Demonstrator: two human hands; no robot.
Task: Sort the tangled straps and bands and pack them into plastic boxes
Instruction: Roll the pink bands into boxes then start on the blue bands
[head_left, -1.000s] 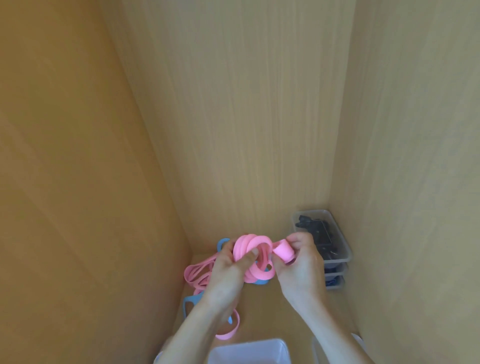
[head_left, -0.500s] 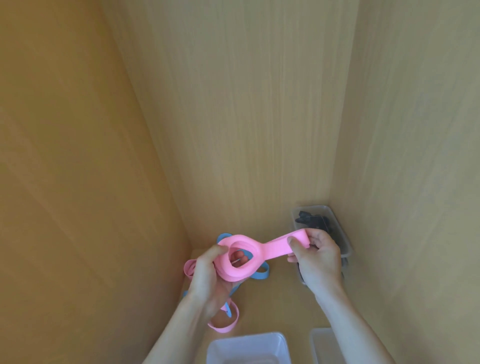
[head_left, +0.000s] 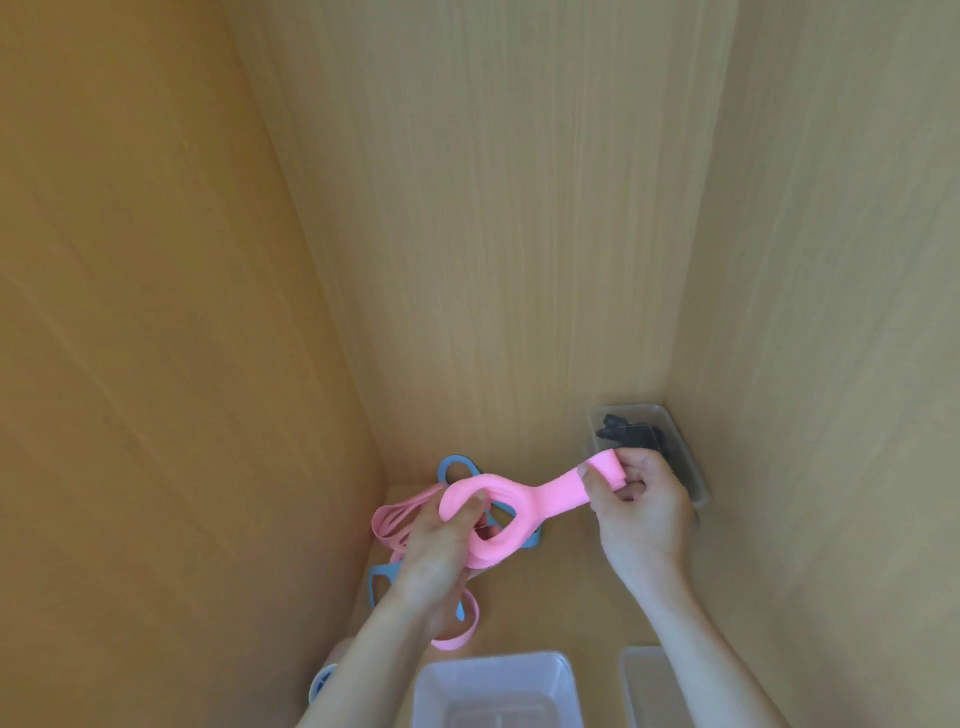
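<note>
A wide pink band (head_left: 545, 499) stretches between my two hands above the wooden shelf floor. My left hand (head_left: 441, 551) grips its looped part, with fingers through the loop. My right hand (head_left: 639, 509) pinches the band's free end, pulled out to the right. Under my left hand lie more pink bands (head_left: 397, 519) tangled with blue bands (head_left: 457, 467). One pink loop (head_left: 462, 631) lies nearer to me. An open clear plastic box (head_left: 498, 686) stands at the bottom edge.
A clear lidded box with black straps (head_left: 644, 441) sits on stacked boxes in the back right corner. A clear lid or box (head_left: 644, 680) is at the bottom right. Wooden walls close in on the left, back and right. A small white-and-blue object (head_left: 324, 686) lies at the lower left.
The bunched pink band has been pulled apart: my right hand drew its end out to the right while my left hand kept the loop. Both hands have barely moved in the last half second.
</note>
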